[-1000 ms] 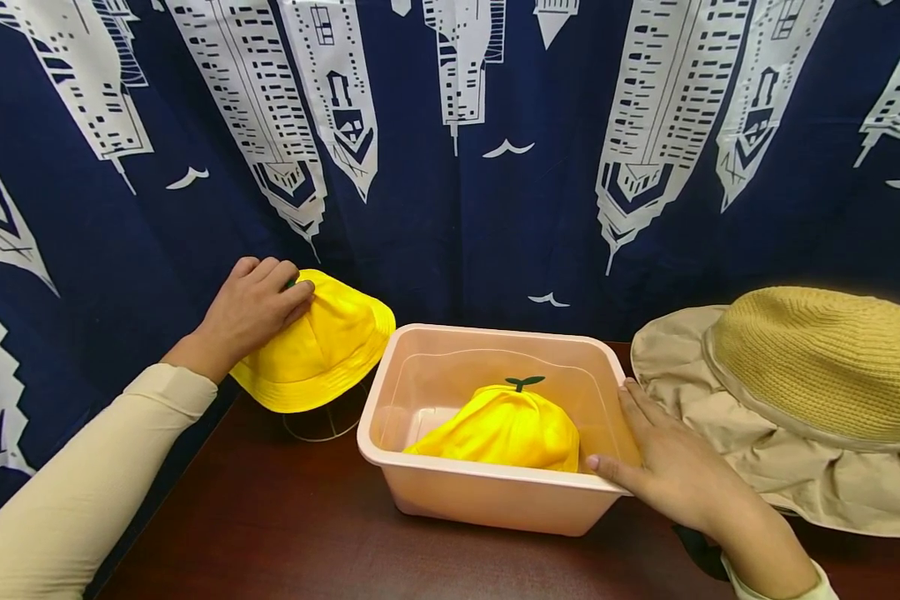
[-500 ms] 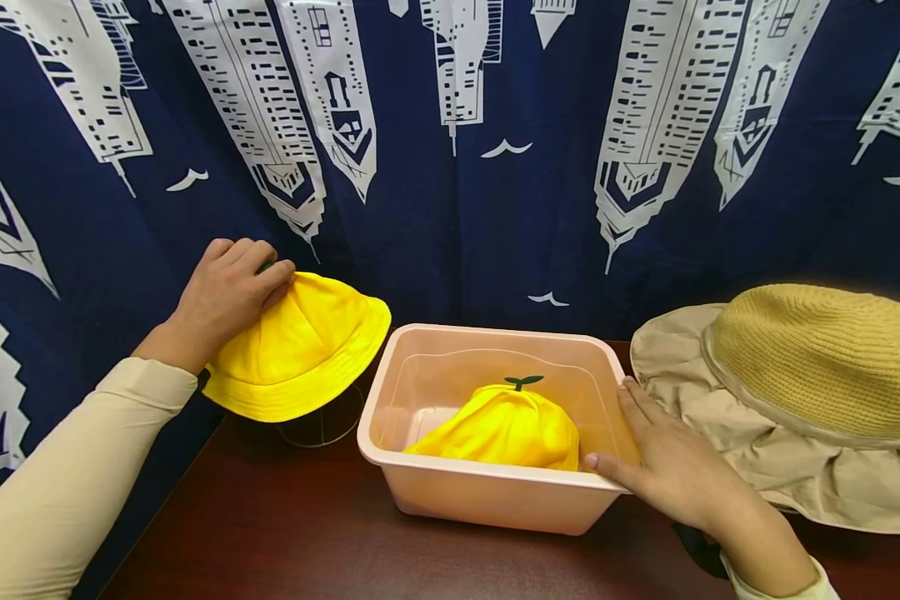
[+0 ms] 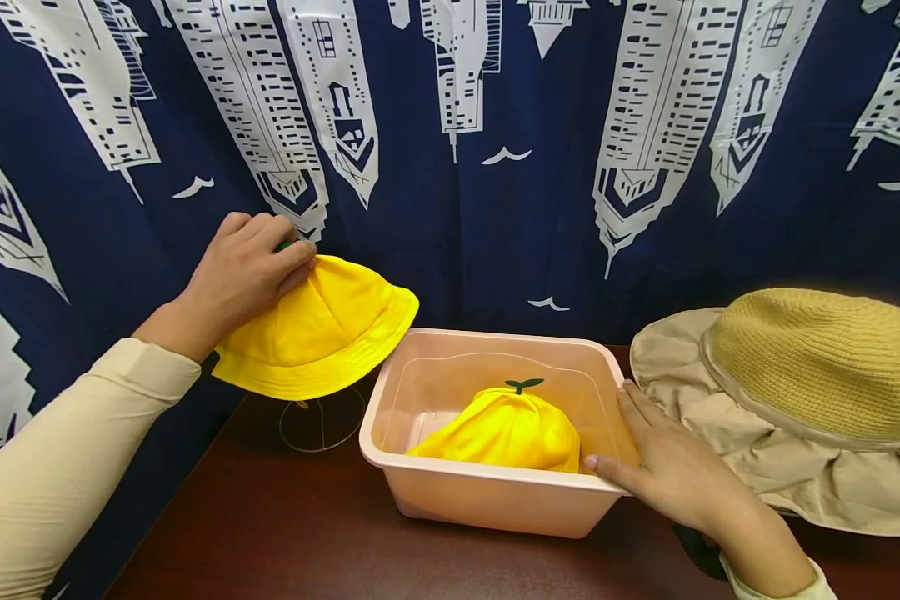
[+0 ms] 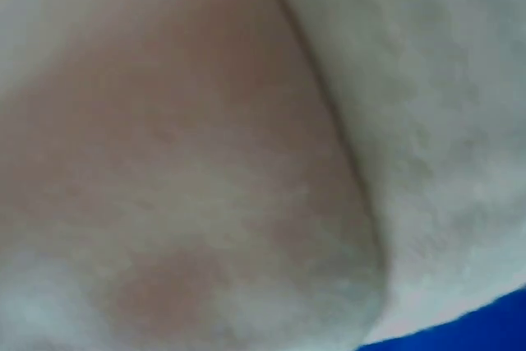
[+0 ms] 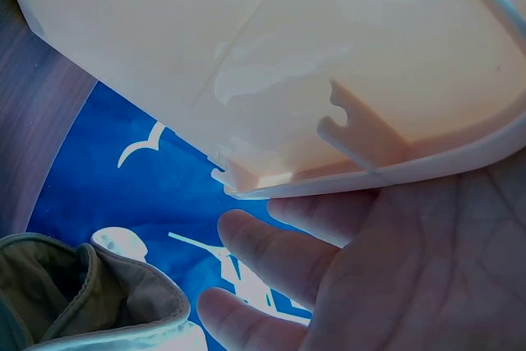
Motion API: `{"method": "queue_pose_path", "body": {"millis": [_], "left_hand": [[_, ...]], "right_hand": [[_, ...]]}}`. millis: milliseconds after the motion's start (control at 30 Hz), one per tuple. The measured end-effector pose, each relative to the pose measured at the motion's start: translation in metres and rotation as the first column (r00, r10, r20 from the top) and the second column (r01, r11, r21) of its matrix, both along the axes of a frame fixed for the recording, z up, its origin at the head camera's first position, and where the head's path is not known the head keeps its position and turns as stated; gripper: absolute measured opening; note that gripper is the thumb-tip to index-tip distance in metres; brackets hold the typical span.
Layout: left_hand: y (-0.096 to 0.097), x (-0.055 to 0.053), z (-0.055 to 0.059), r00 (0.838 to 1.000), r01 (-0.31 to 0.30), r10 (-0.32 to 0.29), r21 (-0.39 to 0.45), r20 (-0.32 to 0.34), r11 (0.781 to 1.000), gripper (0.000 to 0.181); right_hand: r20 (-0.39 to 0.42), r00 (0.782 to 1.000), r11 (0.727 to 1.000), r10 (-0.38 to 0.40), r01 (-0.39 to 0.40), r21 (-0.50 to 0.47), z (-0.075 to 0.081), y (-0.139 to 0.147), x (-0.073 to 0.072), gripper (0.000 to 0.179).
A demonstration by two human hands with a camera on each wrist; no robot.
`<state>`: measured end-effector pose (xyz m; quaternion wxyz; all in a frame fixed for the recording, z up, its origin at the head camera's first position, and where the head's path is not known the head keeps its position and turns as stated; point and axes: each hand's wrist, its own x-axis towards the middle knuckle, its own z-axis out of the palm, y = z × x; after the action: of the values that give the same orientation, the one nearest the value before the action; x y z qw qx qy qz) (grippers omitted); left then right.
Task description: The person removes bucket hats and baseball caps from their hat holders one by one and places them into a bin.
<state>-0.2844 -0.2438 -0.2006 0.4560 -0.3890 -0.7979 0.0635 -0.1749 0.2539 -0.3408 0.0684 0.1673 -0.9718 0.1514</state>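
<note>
My left hand [image 3: 243,271] grips a yellow bucket hat [image 3: 322,333] by the top of its crown in the head view; a bit of green shows between the fingers. The hat hangs tilted above a thin wire stand [image 3: 322,429], left of a pale pink plastic bin [image 3: 487,504]. In the bin lies a second yellow hat [image 3: 521,429], crumpled, topped by a green sprout. My right hand [image 3: 675,462] rests along the bin's right rim with fairly straight fingers, palm under the edge in the right wrist view. Only blurred skin and a sleeve [image 4: 444,121] fill the left wrist view.
On the right, close to my right hand, stands a wide-brimmed straw hat [image 3: 817,367] with a ruffled beige brim. Behind the dark wooden table [image 3: 270,533] hangs a navy curtain [image 3: 465,225] printed with white buildings.
My left hand shifted left with the yellow bucket hat, then rose and moved back right, uncovering more of the wire stand. My right hand and the bin have stayed in place.
</note>
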Motion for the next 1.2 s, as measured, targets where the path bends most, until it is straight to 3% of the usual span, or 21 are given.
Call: {"method": "queue_pose_path", "body": {"millis": [300,567,900,1067,1200], "left_hand": [[0.048,0.005,0.028,0.994,0.09,-0.094,-0.069,-0.056,0.994,0.007],[0.088,0.006,0.038,0.99,0.126,-0.13,-0.07,-0.062,0.99,0.013],[0.147,0.012,0.027,0.992,0.123,-0.123,-0.036,-0.001,0.992,0.014],[0.174,0.016,0.014,0.995,0.104,-0.103,-0.062,0.015,0.993,0.014],[0.192,0.019,0.002,0.992,0.122,-0.118,-0.079,0.054,0.989,0.013]], "right_hand": [[-0.006,1.0,1.0,0.004,-0.004,-0.01,0.0,0.001,0.0,0.105],[-0.014,1.0,1.0,0.007,-0.008,-0.018,0.0,0.001,0.001,0.105],[-0.016,1.0,1.0,-0.001,0.001,-0.016,0.001,0.002,0.002,0.105],[-0.017,1.0,1.0,-0.001,0.001,-0.02,0.0,0.001,0.003,0.105],[-0.021,1.0,1.0,0.003,-0.003,-0.01,-0.001,-0.001,0.003,0.105]]}}
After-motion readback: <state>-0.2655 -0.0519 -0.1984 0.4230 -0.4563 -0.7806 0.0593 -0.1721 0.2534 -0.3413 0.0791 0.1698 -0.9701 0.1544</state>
